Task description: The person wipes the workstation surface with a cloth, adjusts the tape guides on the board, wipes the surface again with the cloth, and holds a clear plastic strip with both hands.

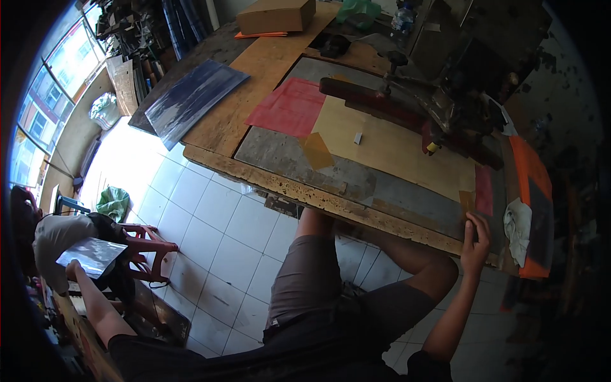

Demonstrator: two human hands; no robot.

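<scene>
Out to the left, low beside a stool, my left hand grips a shiny silver sheet by its near edge. My right hand lies on the front edge of the worktable, fingers stretched out, holding nothing. Its fingertips are by a strip of brown tape at the corner of a cream board. On that board sits a small pale piece. Above the board stretches a dark red bar joined to a metal clamp mechanism.
A red sheet adjoins the board's left side. Further left lies a dark blue, streaked sheet. A cardboard box stands at the back. A crumpled white cloth and orange sheet are at right. A red stool stands on the tiled floor.
</scene>
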